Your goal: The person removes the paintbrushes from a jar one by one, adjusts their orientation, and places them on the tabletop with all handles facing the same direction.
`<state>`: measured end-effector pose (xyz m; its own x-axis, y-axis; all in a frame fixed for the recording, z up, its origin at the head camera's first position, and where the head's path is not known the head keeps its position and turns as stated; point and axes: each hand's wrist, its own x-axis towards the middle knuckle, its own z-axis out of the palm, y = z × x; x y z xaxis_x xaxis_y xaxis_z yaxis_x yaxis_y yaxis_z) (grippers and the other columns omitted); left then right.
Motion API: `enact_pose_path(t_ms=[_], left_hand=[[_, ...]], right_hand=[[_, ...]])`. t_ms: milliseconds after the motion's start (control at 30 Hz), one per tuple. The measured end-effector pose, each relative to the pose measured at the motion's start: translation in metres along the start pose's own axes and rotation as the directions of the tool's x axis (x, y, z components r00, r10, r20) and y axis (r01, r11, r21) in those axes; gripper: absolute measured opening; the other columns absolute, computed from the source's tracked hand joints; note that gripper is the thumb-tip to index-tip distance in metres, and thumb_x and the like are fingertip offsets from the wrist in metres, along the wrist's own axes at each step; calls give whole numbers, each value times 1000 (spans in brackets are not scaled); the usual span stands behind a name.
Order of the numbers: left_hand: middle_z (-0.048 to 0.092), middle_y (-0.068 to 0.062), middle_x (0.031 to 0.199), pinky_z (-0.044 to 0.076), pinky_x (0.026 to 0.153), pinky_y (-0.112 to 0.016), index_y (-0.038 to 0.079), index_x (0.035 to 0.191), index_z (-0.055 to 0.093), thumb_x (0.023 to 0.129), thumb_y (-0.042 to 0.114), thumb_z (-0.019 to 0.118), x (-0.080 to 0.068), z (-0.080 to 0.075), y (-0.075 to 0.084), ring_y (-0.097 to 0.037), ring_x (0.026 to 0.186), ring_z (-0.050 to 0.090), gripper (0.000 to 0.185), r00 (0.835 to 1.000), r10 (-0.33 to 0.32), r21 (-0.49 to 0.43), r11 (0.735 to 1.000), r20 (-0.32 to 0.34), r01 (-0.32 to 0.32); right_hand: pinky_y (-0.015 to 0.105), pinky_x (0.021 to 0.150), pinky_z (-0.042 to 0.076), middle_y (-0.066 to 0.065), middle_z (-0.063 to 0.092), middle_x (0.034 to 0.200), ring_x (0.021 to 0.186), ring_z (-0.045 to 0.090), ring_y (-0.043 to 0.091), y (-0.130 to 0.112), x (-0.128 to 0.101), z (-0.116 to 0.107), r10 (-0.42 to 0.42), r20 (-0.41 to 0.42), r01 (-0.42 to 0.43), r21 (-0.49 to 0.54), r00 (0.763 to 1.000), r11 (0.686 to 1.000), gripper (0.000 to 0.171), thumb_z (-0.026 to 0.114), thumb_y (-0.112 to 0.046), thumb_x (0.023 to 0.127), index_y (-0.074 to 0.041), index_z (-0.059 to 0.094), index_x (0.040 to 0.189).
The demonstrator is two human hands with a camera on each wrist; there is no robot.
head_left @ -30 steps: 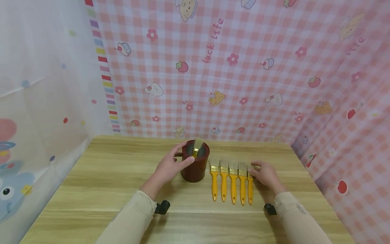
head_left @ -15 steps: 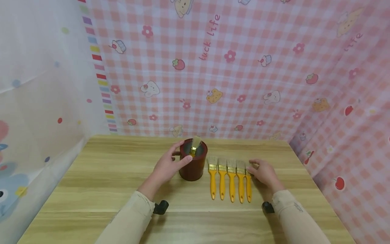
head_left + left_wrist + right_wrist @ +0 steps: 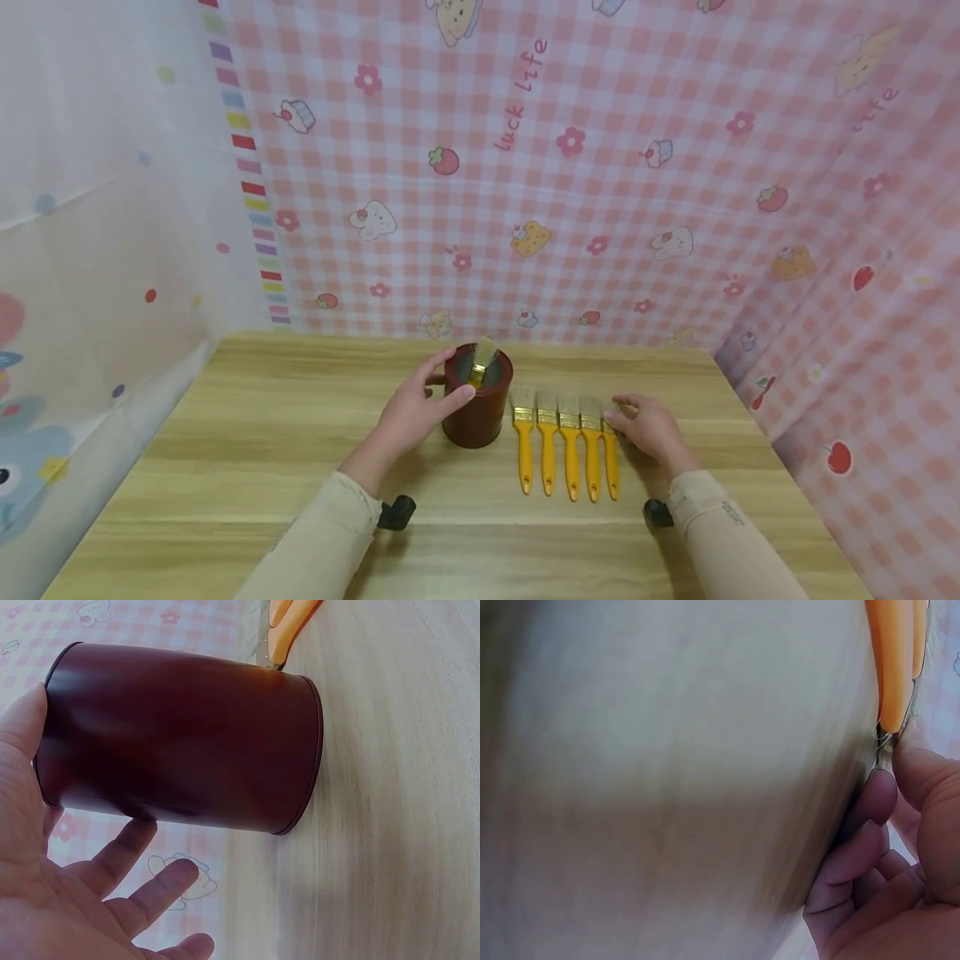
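Observation:
A dark red cylindrical cup point(image 3: 474, 421) stands upright on the table, and a paintbrush point(image 3: 485, 353) leans inside it with bristles up. My left hand point(image 3: 412, 410) holds the cup's rim, thumb on the near side, other fingers toward the left side. In the left wrist view the lower fingers point(image 3: 161, 892) spread loosely beside the cup point(image 3: 180, 739). To its right, several yellow-handled paintbrushes lie in a row, bristles away from me. My right hand point(image 3: 651, 427) pinches the rightmost paintbrush point(image 3: 611, 467) near its metal band; its bristles are mostly hidden by the fingers.
The wooden table point(image 3: 225, 467) reaches back to a pink checked cloth point(image 3: 480, 208) hanging behind it. Printed cloth point(image 3: 90, 250) also hangs at the left. The neighbouring paintbrush point(image 3: 592, 458) lies very close to the pinched one.
The head view has shifted slightly. Both hands, the cup and the row of paintbrushes stay in nearly the same places.

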<state>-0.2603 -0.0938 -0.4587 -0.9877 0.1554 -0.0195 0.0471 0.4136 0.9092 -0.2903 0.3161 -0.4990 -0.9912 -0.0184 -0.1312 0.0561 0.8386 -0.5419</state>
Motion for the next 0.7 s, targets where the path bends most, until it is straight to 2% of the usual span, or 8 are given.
enact_pose_path(t_ms=[267,700], left_hand=[[55,-6,160,48,114,-65,54,161,36,96,64,72,-2,0,-1,-43,148,50,75,1000,10,-1,1000,5,-10],[55,-5,159,49,113,-65,55,160,36,96,63,72,-1,0,0,-41,148,51,74,1000,-1,-3,1000,0,1]], right_hand=[[70,119,39,35,48,158,146,45,56,-5,-4,0,14,-5,-14,-18,1000,1000,63,64,-46,107,-4,56,154],[71,122,34,34,44,162,150,40,57,-11,-3,0,64,9,-64,-17,998,998,68,64,-51,106,-6,53,156]])
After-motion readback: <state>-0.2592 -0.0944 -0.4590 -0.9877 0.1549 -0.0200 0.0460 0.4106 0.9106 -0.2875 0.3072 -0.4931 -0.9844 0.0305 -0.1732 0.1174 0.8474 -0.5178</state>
